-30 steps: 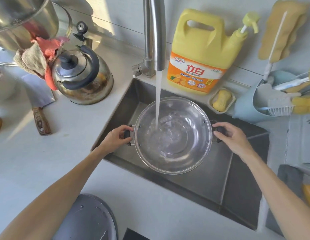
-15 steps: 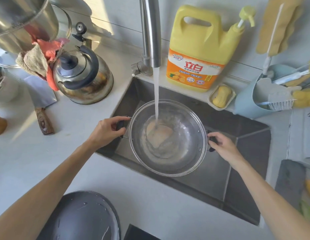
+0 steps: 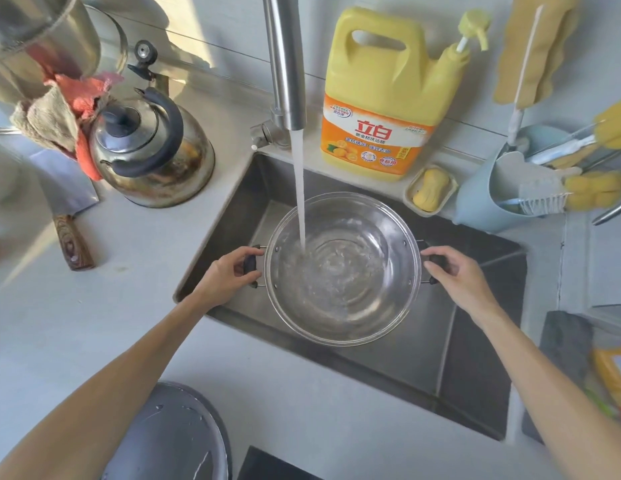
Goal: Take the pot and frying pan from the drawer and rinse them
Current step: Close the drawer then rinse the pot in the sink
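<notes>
A shiny steel pot [image 3: 350, 317] with two black side handles hangs level over the steel sink [image 3: 475, 358]. My left hand [image 3: 222, 275] grips its left handle and my right hand [image 3: 454, 275] grips its right handle. Water runs from the tap [image 3: 285, 64] in a steady stream into the left part of the pot, where it ripples. A dark grey round pan [image 3: 167, 438], wet with drops, lies on the counter at the bottom left, partly cut off by the frame edge.
A steel kettle [image 3: 153, 150] stands left of the sink, with a cleaver [image 3: 66, 202] and cloths beside it. Behind the sink are a yellow detergent jug [image 3: 385, 98], a soap dish [image 3: 430, 190] and a blue brush holder [image 3: 489, 195].
The pot was tilted down to the right half a second ago, with the water swirling. It is level again now and sits a little more to the right under the stream.
</notes>
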The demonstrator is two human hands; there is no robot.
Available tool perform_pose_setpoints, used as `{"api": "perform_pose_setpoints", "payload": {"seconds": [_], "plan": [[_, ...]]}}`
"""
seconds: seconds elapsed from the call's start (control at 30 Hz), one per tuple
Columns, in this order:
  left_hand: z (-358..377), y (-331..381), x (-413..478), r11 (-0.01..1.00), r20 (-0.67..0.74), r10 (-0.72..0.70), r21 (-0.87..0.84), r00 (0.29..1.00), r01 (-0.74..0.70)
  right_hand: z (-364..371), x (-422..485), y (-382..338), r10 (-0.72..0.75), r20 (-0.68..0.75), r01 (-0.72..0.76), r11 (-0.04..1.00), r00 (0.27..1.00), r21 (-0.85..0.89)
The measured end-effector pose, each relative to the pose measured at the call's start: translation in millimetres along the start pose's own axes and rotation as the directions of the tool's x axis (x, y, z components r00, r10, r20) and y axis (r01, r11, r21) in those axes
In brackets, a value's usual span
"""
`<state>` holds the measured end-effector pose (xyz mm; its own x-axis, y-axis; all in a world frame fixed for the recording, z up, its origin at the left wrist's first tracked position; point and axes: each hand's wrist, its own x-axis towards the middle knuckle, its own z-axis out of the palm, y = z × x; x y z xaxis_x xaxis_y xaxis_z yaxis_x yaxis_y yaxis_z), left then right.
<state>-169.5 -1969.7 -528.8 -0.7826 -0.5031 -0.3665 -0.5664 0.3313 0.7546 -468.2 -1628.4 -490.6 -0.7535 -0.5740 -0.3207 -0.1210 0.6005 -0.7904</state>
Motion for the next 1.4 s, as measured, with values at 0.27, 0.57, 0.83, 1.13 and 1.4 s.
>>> {"api": "perform_pose_setpoints", "payload": {"seconds": [0.27, 0.57, 0.83, 1.13, 1.4], "plan": [[-19.1, 4.4, -5.9, 0.993, -0.102, 0.117, 0.028, 0.988, -0.115, 14.7, -0.2, 13.7, 0.012, 0.023, -0.013, 0.999, 1.0, 0.034], [-22.1, 3.8, 0.7, 0.986, -0.239, 0.129, 0.133, 0.963, -0.099, 23.4, 4.0, 14.3, 0.016, -0.083, -0.013, 0.999, 0.996, 0.045], [-25.3, 6.4, 17.6, 0.992, -0.314, 0.118, 0.075, 0.942, -0.099, 17.8, 14.4, 10.8, 0.043, -0.163, -0.027, 0.995, 0.986, 0.097], [-36.9, 0.1, 22.6, 0.986, -0.333, 0.108, 0.157, 0.937, -0.058, 20.4, 24.5, 13.7, 0.009, -0.092, 0.007, 0.987, 0.996, 0.163], [-37.3, 3.9, 23.4, 0.995, -0.314, 0.088, 0.072, 0.945, -0.068, 16.9, 31.3, 19.7, 0.02, -0.122, 0.001, 0.986, 0.992, 0.168]]}}
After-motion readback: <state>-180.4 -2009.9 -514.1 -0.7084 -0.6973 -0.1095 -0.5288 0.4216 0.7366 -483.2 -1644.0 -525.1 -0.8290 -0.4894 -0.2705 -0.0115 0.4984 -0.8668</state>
